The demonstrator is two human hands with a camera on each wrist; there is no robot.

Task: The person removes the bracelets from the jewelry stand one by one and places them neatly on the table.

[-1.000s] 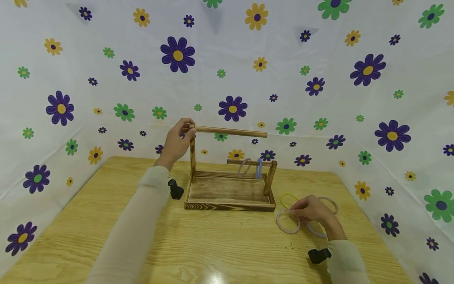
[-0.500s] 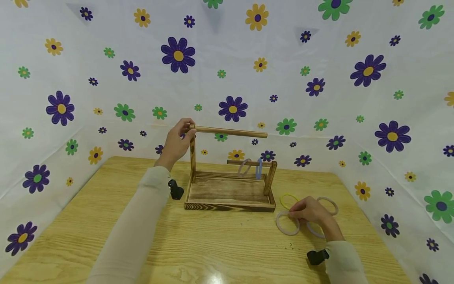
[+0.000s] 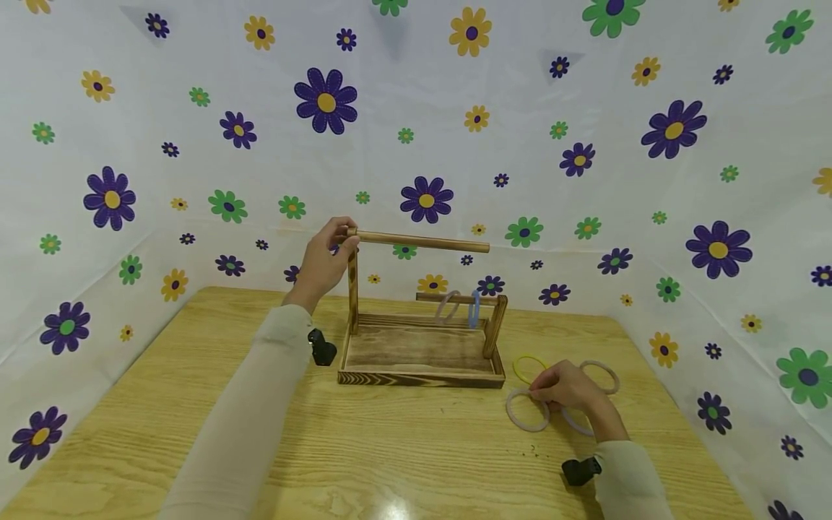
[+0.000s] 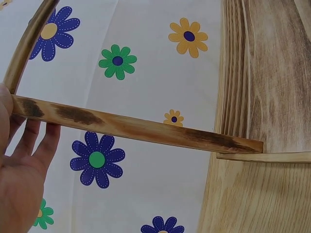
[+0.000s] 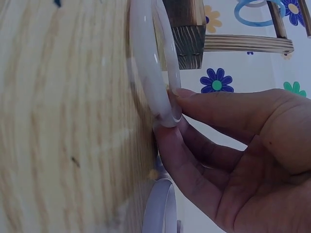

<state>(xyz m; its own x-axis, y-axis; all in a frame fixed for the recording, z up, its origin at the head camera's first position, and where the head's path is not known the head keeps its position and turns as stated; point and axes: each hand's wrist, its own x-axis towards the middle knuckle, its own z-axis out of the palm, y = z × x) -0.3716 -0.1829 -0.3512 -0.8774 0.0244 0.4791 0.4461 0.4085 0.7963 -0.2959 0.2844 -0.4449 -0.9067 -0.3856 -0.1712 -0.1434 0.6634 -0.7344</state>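
A wooden bangle stand (image 3: 422, 380) has a tray base, a tall left post with a long upper rod (image 3: 422, 240), and a short right post with a lower rod. My left hand (image 3: 325, 260) grips the top of the tall post, fingers behind the wood in the left wrist view. On the table at right, my right hand (image 3: 570, 388) pinches a whitish bangle (image 5: 148, 63) by its edge between thumb and fingers. That bangle lies low over the tabletop, slightly raised or touching; I cannot tell which. A blue bangle (image 3: 474, 310) and a greyish bangle (image 3: 439, 309) hang on the lower rod.
Around my right hand lie a yellow bangle (image 3: 516, 367), a grey-brown bangle (image 3: 617, 378) and a pale lavender bangle (image 3: 576, 427), partly hidden by the hand. Flower-patterned white cloth (image 3: 390, 159) encloses the table's back and sides. Small dark specks dot the wood nearby.
My right hand has shifted very slightly toward me and left, and the whitish bangle with it. The left hand and the stand have stayed still.
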